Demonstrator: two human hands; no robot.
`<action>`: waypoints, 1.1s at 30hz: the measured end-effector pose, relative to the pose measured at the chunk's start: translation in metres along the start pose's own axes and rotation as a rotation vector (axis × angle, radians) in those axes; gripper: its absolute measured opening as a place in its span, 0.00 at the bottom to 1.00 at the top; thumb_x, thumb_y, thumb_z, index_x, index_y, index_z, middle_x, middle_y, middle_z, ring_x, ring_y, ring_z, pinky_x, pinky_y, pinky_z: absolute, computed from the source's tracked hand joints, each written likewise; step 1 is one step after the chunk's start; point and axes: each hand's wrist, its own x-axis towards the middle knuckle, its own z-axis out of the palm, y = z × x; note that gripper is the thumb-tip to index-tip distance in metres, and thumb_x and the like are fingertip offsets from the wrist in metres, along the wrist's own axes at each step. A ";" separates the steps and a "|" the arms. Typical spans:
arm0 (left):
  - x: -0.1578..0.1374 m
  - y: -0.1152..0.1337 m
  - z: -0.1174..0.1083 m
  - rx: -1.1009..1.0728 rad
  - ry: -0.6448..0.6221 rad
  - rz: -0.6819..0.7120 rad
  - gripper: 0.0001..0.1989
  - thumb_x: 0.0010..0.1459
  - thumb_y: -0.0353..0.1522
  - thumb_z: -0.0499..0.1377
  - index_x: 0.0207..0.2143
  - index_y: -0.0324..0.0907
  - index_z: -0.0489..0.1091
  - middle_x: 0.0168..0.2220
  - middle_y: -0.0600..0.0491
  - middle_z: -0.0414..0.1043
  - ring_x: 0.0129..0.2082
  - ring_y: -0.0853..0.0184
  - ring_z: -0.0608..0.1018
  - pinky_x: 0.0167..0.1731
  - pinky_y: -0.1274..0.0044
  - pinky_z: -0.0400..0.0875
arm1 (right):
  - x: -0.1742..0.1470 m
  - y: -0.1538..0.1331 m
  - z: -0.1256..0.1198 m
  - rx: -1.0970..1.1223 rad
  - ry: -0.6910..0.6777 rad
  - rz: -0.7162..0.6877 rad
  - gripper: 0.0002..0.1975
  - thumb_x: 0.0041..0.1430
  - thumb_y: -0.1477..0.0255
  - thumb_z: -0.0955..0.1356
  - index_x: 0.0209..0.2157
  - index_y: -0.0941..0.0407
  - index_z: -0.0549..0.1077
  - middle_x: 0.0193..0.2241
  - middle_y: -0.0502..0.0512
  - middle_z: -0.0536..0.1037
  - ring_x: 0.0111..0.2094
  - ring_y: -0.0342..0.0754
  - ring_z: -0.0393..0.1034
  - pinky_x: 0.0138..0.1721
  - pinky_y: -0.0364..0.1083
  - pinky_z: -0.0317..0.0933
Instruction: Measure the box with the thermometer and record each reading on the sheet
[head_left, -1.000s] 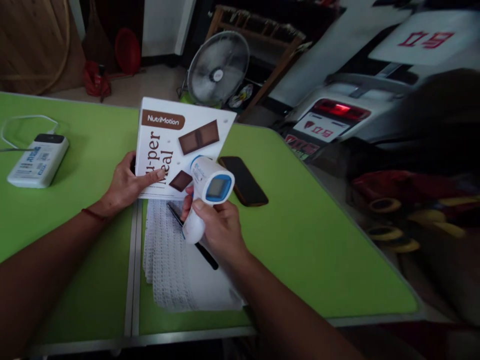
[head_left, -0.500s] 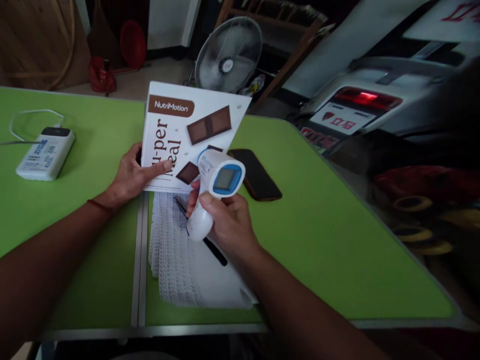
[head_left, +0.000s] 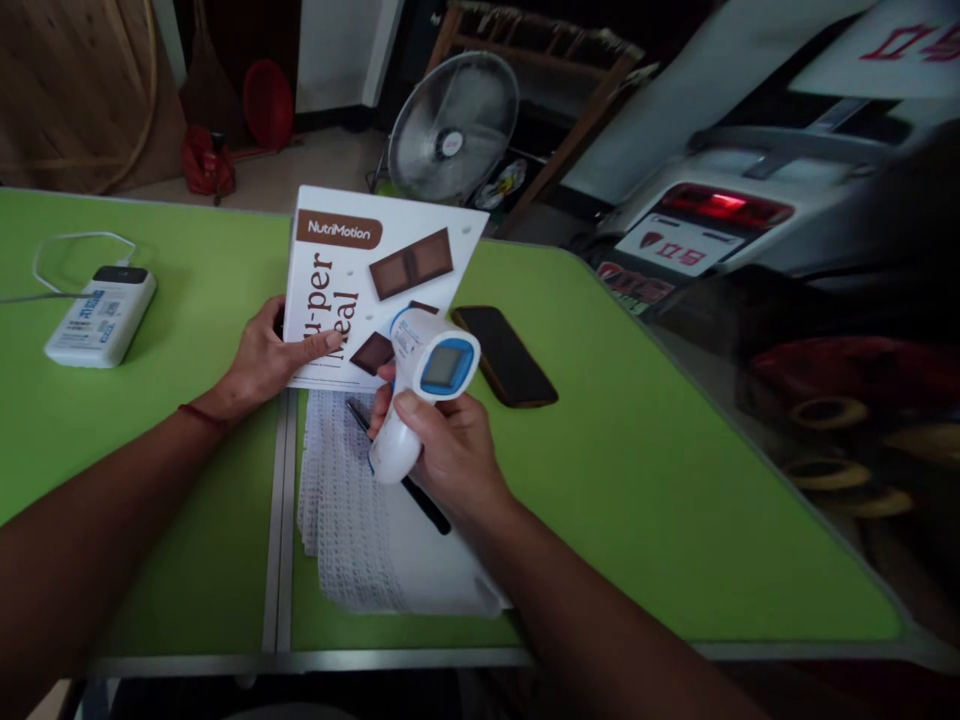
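In the centre of the frame, a white NutriMotion box (head_left: 352,325) is held up, slightly tilted, by the left hand (head_left: 262,358), whose forearm is stretched in from the lower left edge. The box's lower left corner is pinched by that hand: the thumb is laid flat across the printed front, pointed rightward, while the other fingers are mostly hidden behind. The left wrist is circled by a dark red bracelet (head_left: 202,415). Just right of centre, the handle of a white and blue infrared thermometer (head_left: 416,345) is gripped by the right hand (head_left: 461,455), its forearm slanted up from the lower right. The right thumb is pressed against the back of the handle below the screen (head_left: 448,366), and the fingers are curled round the far side. The nose is aimed at the box's front; whether the two are touching cannot be told. Below the hands, a black pen (head_left: 427,508) is laid across printed sheets (head_left: 356,540) on the green table (head_left: 637,520). A smartphone (head_left: 506,357) is placed right of the thermometer, and a power bank (head_left: 105,320) is seen at the left.
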 end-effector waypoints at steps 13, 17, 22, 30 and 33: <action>0.000 -0.001 -0.001 -0.009 0.003 0.001 0.31 0.37 0.46 0.76 0.40 0.41 0.71 0.42 0.47 0.80 0.41 0.56 0.80 0.45 0.61 0.77 | 0.001 -0.003 -0.001 0.011 -0.026 0.018 0.16 0.47 0.62 0.75 0.38 0.52 0.75 0.24 0.45 0.76 0.23 0.43 0.69 0.26 0.47 0.67; 0.000 0.001 -0.001 0.001 -0.002 0.004 0.31 0.37 0.46 0.76 0.40 0.41 0.71 0.43 0.47 0.80 0.40 0.57 0.80 0.44 0.63 0.78 | 0.001 -0.004 -0.001 0.009 -0.021 0.023 0.16 0.47 0.62 0.75 0.38 0.52 0.75 0.24 0.45 0.76 0.23 0.43 0.69 0.26 0.47 0.67; 0.000 0.002 0.000 -0.010 -0.005 -0.021 0.31 0.36 0.45 0.76 0.39 0.41 0.71 0.43 0.47 0.79 0.40 0.58 0.80 0.45 0.63 0.78 | 0.000 -0.007 0.000 0.020 -0.013 0.042 0.15 0.46 0.64 0.76 0.36 0.53 0.76 0.23 0.45 0.76 0.23 0.42 0.69 0.26 0.47 0.67; -0.002 0.003 -0.001 0.007 0.001 -0.001 0.29 0.38 0.44 0.76 0.39 0.41 0.71 0.41 0.48 0.79 0.40 0.58 0.80 0.40 0.67 0.78 | 0.002 -0.005 -0.001 -0.005 -0.012 0.026 0.14 0.45 0.61 0.76 0.32 0.53 0.75 0.22 0.46 0.76 0.22 0.43 0.69 0.24 0.46 0.66; -0.001 0.003 -0.002 -0.001 -0.004 0.001 0.28 0.38 0.43 0.76 0.39 0.41 0.71 0.41 0.48 0.79 0.40 0.58 0.81 0.40 0.67 0.78 | 0.002 -0.004 -0.001 -0.011 -0.027 0.018 0.14 0.46 0.62 0.76 0.34 0.52 0.75 0.23 0.46 0.76 0.23 0.43 0.70 0.26 0.47 0.67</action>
